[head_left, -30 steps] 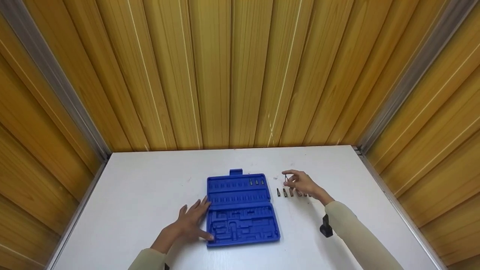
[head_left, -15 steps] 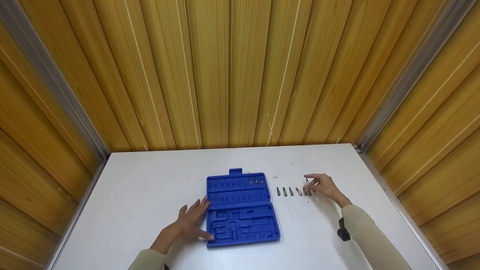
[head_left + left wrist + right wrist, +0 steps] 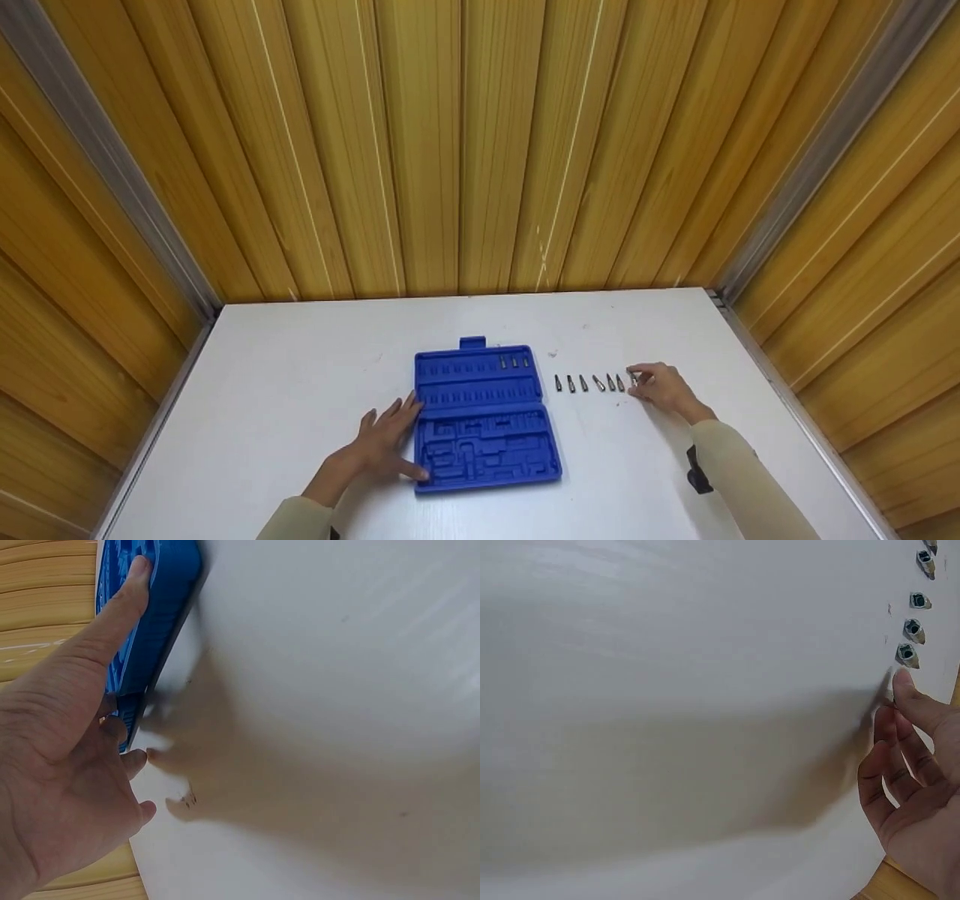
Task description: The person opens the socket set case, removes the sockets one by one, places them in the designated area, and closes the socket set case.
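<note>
An open blue plastic case [image 3: 491, 444] lies on the white table in the head view. My left hand [image 3: 381, 442] rests at its left side, thumb [image 3: 133, 596] on the rim and the other fingers spread along the edge. Right of the case, several small metal bit sockets [image 3: 583, 383] lie in a row; the right wrist view shows square holes in their ends. At the row's right end my right hand [image 3: 670, 391] pinches another bit socket [image 3: 634, 378] between thumb and fingers, close over the table. The fingers partly hide it.
Three bit sockets [image 3: 514, 362] sit in the upper right slots of the case. A latch [image 3: 472, 343] sticks out from the case's far edge. The white table [image 3: 300, 375] ends at a wood-patterned wall [image 3: 427, 150] behind.
My right hand has moved right with the bit socket, past the row, and come down to its right end. The row now shows fully. The left hand stays put.
</note>
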The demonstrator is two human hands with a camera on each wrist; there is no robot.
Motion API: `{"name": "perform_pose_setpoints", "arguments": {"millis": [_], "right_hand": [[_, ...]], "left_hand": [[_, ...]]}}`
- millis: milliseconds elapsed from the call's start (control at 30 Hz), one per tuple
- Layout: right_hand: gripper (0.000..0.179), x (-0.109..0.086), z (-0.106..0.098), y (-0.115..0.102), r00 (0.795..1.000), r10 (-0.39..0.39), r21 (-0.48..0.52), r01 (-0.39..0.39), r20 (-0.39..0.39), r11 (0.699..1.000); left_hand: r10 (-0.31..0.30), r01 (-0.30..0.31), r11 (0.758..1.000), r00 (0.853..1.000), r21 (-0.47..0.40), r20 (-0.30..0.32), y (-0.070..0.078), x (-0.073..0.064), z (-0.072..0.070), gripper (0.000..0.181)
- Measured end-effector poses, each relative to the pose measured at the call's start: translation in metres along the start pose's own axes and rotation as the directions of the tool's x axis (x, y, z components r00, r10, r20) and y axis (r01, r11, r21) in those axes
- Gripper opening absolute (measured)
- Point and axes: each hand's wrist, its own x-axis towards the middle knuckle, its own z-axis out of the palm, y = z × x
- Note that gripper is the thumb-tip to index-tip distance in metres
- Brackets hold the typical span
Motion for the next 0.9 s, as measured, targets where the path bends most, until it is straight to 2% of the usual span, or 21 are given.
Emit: {"name": "perform_pose_setpoints", "arguments": {"millis": [200, 367, 667, 900], "right_hand": [[0.042, -0.004, 0.004, 0.003, 0.999, 0.039, 0.007, -0.039, 0.006, 0.999], [0.041, -0.004, 0.004, 0.003, 0.999, 0.036, 0.000, -0.036, -0.010, 0.999], [0.049, -0.004, -0.008, 0.000, 0.999, -0.008, 0.104, 0.004, 0.037, 0.995], [0.036, 0.004, -0.016, -0.014, 0.996, -0.077, 0.135, 0.072, 0.034, 0.988]], "left_hand": [[0.035, -0.036, 0.999, 0.999, -0.020, -0.013, -0.001, 0.000, 0.000, 0.120], [0.026, -0.026, 1.000, 1.000, -0.015, -0.012, 0.000, 0.002, -0.001, 0.121], [-0.011, 0.011, 1.000, 1.000, 0.003, -0.010, 0.002, 0.000, -0.003, 0.122], [-0.008, 0.008, 1.000, 1.000, -0.002, -0.005, 0.003, -0.001, -0.002, 0.123]]}}
